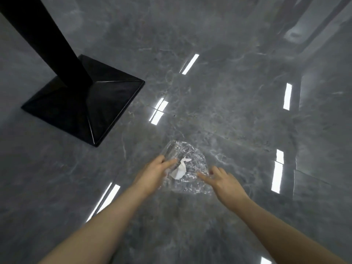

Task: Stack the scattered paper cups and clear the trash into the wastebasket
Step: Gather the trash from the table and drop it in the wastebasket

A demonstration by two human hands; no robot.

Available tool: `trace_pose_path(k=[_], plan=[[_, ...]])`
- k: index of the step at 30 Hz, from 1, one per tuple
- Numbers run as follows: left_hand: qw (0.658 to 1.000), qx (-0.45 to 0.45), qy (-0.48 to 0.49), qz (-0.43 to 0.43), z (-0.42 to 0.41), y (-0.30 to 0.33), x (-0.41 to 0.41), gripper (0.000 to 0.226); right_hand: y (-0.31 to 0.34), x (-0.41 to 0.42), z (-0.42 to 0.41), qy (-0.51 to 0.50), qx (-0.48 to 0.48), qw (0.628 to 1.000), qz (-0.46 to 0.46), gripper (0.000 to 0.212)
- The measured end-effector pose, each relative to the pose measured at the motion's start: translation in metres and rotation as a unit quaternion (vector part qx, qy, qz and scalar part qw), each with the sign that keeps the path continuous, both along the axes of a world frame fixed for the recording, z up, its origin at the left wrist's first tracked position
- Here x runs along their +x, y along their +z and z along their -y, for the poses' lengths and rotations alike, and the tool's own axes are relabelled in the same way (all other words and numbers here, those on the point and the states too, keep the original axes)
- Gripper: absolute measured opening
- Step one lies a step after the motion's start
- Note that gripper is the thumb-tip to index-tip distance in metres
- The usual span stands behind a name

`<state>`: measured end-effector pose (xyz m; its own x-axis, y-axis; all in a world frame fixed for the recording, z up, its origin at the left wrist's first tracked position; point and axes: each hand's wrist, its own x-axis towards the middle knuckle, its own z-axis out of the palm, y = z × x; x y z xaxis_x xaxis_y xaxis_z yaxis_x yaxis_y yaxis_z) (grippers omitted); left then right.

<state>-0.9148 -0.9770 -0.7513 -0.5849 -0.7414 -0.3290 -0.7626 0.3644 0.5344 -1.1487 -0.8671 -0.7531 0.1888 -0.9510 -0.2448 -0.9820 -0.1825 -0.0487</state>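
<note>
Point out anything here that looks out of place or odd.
A crumpled clear plastic bag with a white scrap of paper in it is low over the glossy grey floor, between the left hand and right hand. No wastebasket or paper cups are in view.

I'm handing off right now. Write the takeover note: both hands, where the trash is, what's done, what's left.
Left hand: fingers closed on the edge of the clear plastic bag.
Right hand: open, fingers spread at the bag's right side; contact unclear.
Bag is low over the grey floor, right of the black pedestal base.
Done: white crumpled paper seems to be inside the bag.
Left: no cups or wastebasket in view, so stacking status unknown.
</note>
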Motion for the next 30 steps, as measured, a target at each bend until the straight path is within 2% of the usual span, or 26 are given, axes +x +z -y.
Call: trace_pose_path(k=[3, 10, 13, 16, 19, 21, 25, 30], plan=[[0.998, -0.034, 0.026, -0.043, -0.008, 0.081, 0.011, 0.056, 0.089, 0.003, 0.007, 0.002, -0.028, 0.999, 0.022, 0.082], [0.984, -0.073, 0.106, -0.122, -0.033, 0.296, 0.055, 0.06, 0.302, 0.029, 0.012, 0.028, -0.054, 0.988, 0.142, 0.077], [0.973, -0.102, 0.155, -0.135, -0.046, 0.385, 0.079, 0.055, 0.389, 0.047, 0.012, 0.051, -0.051, 0.981, 0.179, 0.073], [0.96, -0.134, 0.198, -0.144, -0.067, 0.465, 0.105, 0.061, 0.464, 0.065, 0.011, 0.094, -0.065, 0.976, 0.185, 0.07], [0.945, -0.181, 0.231, -0.141, -0.093, 0.53, 0.131, 0.058, 0.53, 0.088, 0.015, 0.152, -0.072, 0.968, 0.188, 0.059], [0.928, -0.209, 0.278, -0.13, -0.115, 0.567, 0.152, 0.052, 0.568, 0.108, 0.017, 0.203, -0.082, 0.958, 0.186, 0.054], [0.875, -0.258, 0.389, -0.128, -0.166, 0.62, 0.202, 0.042, 0.628, 0.166, 0.015, 0.308, -0.081, 0.926, 0.201, 0.07], [0.8, -0.312, 0.502, -0.1, -0.244, 0.652, 0.273, 0.051, 0.666, 0.273, 0.003, 0.435, -0.078, 0.873, 0.208, 0.056]])
